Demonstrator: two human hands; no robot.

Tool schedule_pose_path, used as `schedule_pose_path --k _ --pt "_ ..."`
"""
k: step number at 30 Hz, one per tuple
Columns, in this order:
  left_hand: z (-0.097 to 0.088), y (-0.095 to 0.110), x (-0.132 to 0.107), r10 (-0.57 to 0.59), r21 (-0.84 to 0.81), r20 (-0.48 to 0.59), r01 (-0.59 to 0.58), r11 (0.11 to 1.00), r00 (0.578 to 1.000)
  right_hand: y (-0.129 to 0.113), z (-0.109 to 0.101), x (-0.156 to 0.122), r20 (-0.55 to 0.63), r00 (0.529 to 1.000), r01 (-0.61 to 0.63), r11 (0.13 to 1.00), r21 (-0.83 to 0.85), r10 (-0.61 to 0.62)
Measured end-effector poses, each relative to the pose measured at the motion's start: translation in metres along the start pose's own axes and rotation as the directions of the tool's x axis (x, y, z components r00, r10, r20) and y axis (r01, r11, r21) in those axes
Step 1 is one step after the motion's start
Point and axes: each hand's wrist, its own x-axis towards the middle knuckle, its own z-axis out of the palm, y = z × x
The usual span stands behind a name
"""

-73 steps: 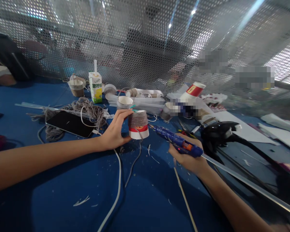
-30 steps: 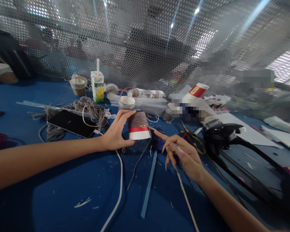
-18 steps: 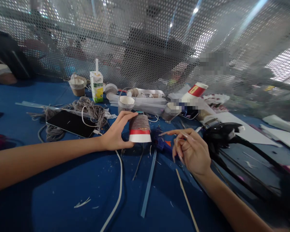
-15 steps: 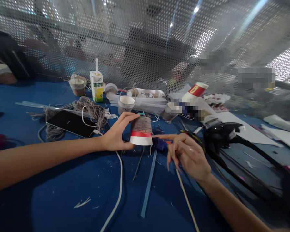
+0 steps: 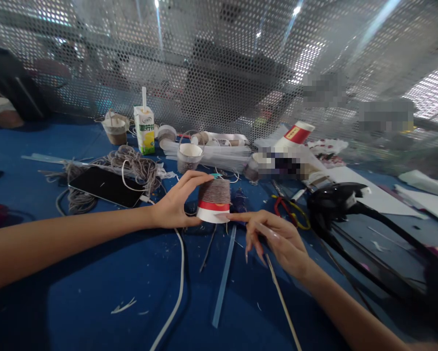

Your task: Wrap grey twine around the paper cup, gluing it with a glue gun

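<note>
My left hand (image 5: 178, 204) grips an upside-down paper cup (image 5: 213, 201) a little above the blue table; grey twine is wound around its upper part, and a red band and white rim show below. My right hand (image 5: 273, 238) holds nothing. Its fingers are spread and the forefinger tip touches the cup's lower right edge. A loose end of twine (image 5: 207, 247) hangs from the cup to the table. The blue glue gun (image 5: 238, 200) lies on the table just behind the cup, mostly hidden by it.
A glue stick (image 5: 223, 278) and a thin wooden stick (image 5: 281, 301) lie in front. A phone (image 5: 105, 185) rests on a twine heap (image 5: 134, 165), with a milk carton (image 5: 144, 127) and cups behind. Scissors (image 5: 291, 210) and a black lamp (image 5: 335, 199) sit right. Mesh screen behind.
My right hand put down the glue gun it held, then brought its forefinger to the cup's lower edge. My left hand kept hold of the cup, almost still.
</note>
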Motion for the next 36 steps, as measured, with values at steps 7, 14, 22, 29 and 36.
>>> schedule_pose_path --k 7,14,22,29,36 --pt "0.001 0.002 0.0 0.054 0.086 0.002 -0.054 0.995 0.999 -0.005 0.007 0.001 0.075 0.997 -0.004 0.992 -0.13 0.014" --pt "0.003 0.002 -0.001 0.032 0.074 -0.011 -0.031 0.997 0.999 -0.003 0.006 0.001 0.154 0.988 0.044 0.965 -0.26 -0.004" --pt "0.003 0.001 -0.002 -0.049 -0.007 -0.004 0.049 0.999 0.999 0.002 0.006 0.003 -0.204 0.907 0.256 0.867 -0.427 -0.368" --pt "0.004 -0.001 -0.001 0.091 -0.191 0.078 -0.075 0.979 0.993 0.015 0.006 0.005 -0.067 0.971 0.183 0.898 -0.4 -0.228" --pt "0.006 0.0 -0.003 0.084 -0.143 0.101 -0.069 0.987 0.991 0.017 0.011 0.003 -0.104 0.953 0.215 0.874 -0.436 -0.286"
